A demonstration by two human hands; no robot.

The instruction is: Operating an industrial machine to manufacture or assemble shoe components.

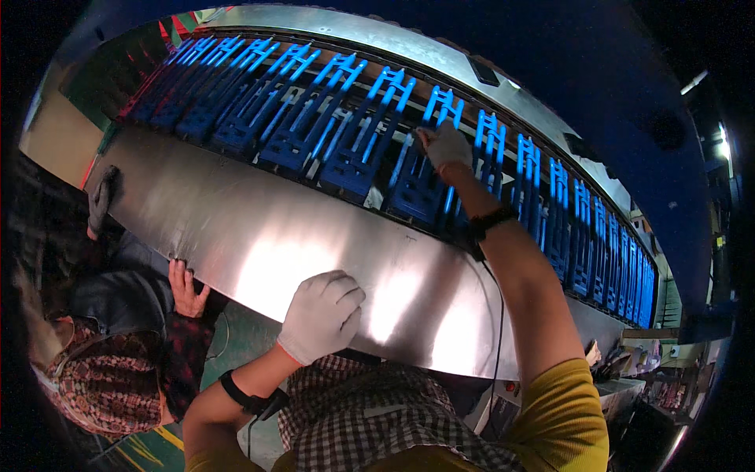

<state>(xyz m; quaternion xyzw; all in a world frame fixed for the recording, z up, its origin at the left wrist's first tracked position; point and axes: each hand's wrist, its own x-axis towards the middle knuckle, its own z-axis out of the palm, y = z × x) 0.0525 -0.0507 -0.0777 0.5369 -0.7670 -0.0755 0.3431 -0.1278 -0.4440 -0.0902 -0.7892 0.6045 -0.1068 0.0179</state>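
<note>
My right hand point(450, 149), in a pale glove that leaves some fingertips bare, reaches out over a row of blue forked frames point(346, 169). Its fingers are bent and drawn together above one blue frame point(414, 197) near the middle of the row; anything between them is too small or hidden to make out. Low over the front of the steel counter point(212, 204) is my left hand point(324, 315), also in a pale glove. That hand is curled closed, its back turned up, so its palm is hidden.
At the left, another person's bare hand point(187, 289) rests on the counter's edge, and a dark-gloved hand point(101, 200) touches its far-left end. A thin dark cable point(501, 315) hangs from my right wristband. A steel rail point(370, 39) runs behind the frames.
</note>
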